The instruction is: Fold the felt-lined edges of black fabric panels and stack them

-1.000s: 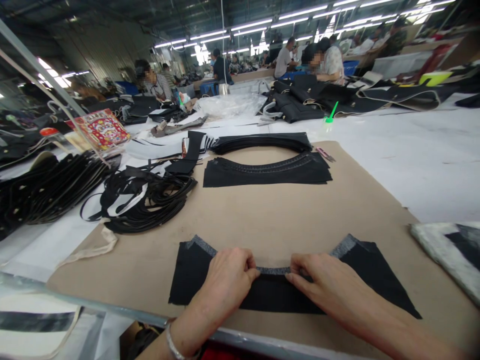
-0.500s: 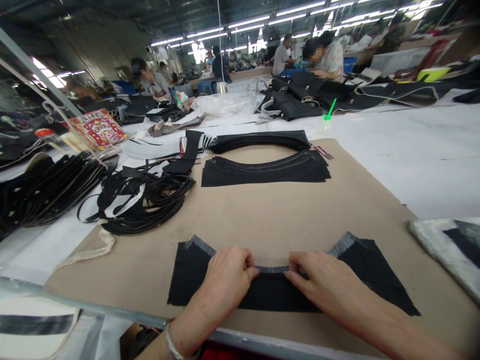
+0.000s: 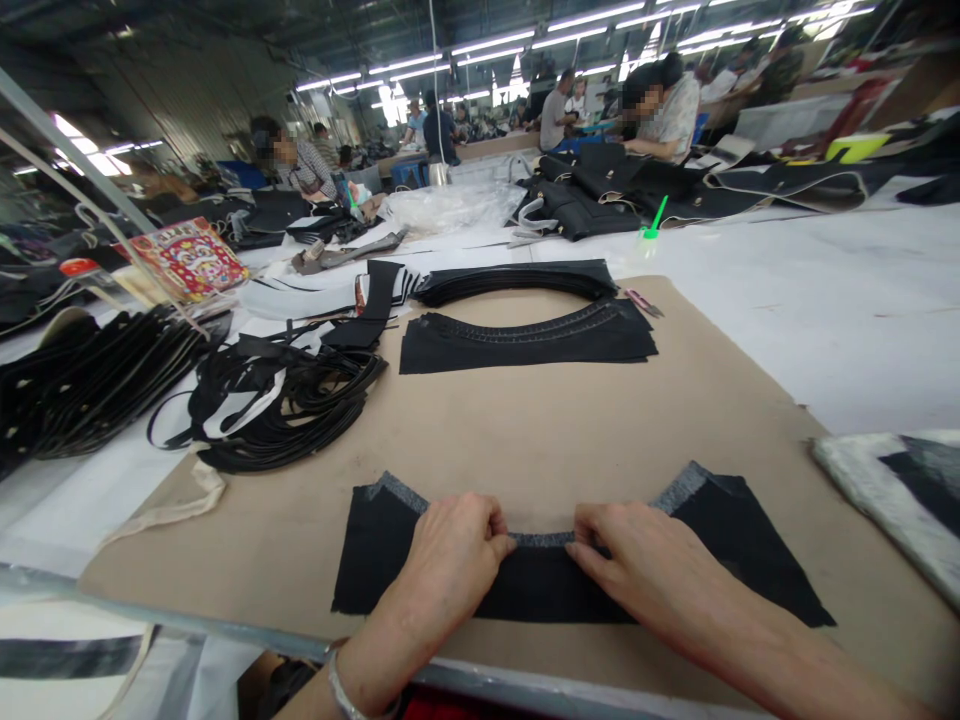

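A black fabric piece [image 3: 540, 585] with a curved upper edge lies flat near the table's front. Grey speckled strip shows along that curve, at both ends and in the middle. My left hand [image 3: 465, 545] pinches the edge left of centre, thumb and fingertips together. On the other side of the centre, my right hand [image 3: 630, 550] grips the same edge in a like pinch. A short stretch of grey edge runs between the two hands. Both hands cover parts of the curve, and my forearms hide some of the black cloth.
Brown board [image 3: 525, 430] covers this part of the table. Beyond lie a stack of curved black pieces [image 3: 525, 345], small pink-handled snips [image 3: 643, 303] and a green-tipped bottle [image 3: 656, 220]. Coiled black strips [image 3: 292, 420] lie at left, a whitish slab [image 3: 892, 490] at right. Several people work behind.
Both hands keep their pinch on the fabric edge, almost unmoved. The whole view has shifted slightly. A co-worker at the back right has moved a little.
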### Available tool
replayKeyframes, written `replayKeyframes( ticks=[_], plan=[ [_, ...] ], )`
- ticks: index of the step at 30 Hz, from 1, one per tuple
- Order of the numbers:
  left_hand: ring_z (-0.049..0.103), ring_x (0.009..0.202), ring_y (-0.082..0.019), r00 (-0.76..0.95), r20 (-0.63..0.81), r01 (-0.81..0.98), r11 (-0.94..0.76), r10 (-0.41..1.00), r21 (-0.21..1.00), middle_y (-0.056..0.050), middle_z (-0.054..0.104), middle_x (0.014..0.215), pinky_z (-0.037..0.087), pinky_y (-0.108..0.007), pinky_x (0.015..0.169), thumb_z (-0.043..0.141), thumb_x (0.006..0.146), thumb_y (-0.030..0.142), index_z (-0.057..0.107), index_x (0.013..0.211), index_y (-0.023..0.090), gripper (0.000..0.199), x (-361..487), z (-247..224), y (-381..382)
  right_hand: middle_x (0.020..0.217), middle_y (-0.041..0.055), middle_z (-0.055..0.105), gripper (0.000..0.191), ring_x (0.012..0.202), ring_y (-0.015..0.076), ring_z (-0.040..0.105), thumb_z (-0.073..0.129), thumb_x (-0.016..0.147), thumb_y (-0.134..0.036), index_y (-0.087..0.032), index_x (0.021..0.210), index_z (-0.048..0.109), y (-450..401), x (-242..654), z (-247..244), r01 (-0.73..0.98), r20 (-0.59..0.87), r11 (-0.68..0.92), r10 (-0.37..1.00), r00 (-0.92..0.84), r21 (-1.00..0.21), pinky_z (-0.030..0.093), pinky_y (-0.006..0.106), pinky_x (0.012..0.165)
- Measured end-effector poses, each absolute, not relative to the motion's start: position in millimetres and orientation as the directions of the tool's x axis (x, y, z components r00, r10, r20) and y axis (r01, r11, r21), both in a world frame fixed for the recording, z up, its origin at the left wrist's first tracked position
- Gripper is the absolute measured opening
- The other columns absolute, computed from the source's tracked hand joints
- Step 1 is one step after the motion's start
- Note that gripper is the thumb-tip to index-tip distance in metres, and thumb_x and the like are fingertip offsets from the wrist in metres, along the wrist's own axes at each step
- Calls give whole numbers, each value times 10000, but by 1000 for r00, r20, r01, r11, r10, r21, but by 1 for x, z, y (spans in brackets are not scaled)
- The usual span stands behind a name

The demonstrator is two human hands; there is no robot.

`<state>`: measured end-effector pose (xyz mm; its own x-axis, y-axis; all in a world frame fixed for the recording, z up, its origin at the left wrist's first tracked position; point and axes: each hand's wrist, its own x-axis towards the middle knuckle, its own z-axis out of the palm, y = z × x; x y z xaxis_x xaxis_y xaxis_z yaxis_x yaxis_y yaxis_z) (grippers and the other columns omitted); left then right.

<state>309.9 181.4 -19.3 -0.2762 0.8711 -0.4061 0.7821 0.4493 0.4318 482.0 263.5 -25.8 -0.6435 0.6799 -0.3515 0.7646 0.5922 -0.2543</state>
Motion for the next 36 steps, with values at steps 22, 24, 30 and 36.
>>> replayKeyframes(
  ticks=[22, 24, 30, 36],
  plan=[
    [577, 1026, -248, -26, 283, 985, -24, 959, 169, -82, 617, 1101, 415, -391, 874, 456, 859, 103, 570, 1111, 213, 298, 328, -48, 157, 793, 62, 649, 217, 807, 258, 648, 617, 892, -334, -183, 1043, 575, 254, 505, -48, 727, -82, 659, 728, -681, -193, 404, 317, 679],
    [596, 997, -228, 237, 378, 948, -298, 895, 112, -104, 630, 1113, 450, -359, 876, 367, 879, 76, 553, 1214, 177, 397, 337, -63, 152, 822, 69, 647, 274, 844, 263, 641, 597, 908, -331, -175, 1128, 546, 250, 508, -56, 706, -15, 680, 718, -696, -197, 412, 331, 718],
    [624, 880, -208, 329, 458, 931, -365, 826, -10, -96, 669, 953, 503, -296, 779, 365, 904, 53, 591, 1190, 124, 372, 353, -99, 147, 746, 41, 647, 265, 768, 255, 638, 685, 824, -436, -199, 902, 593, 274, 519, -36, 749, -151, 599, 743, -652, -283, 368, 299, 643],
    [587, 790, -175, 307, 539, 944, -321, 784, -72, -59, 634, 855, 465, -289, 732, 363, 923, 60, 596, 1203, 153, 376, 358, -102, 152, 700, 9, 628, 154, 676, 194, 582, 598, 825, -343, -218, 739, 577, 318, 554, -11, 747, -324, 542, 679, -659, -385, 283, 265, 566]
  ],
)
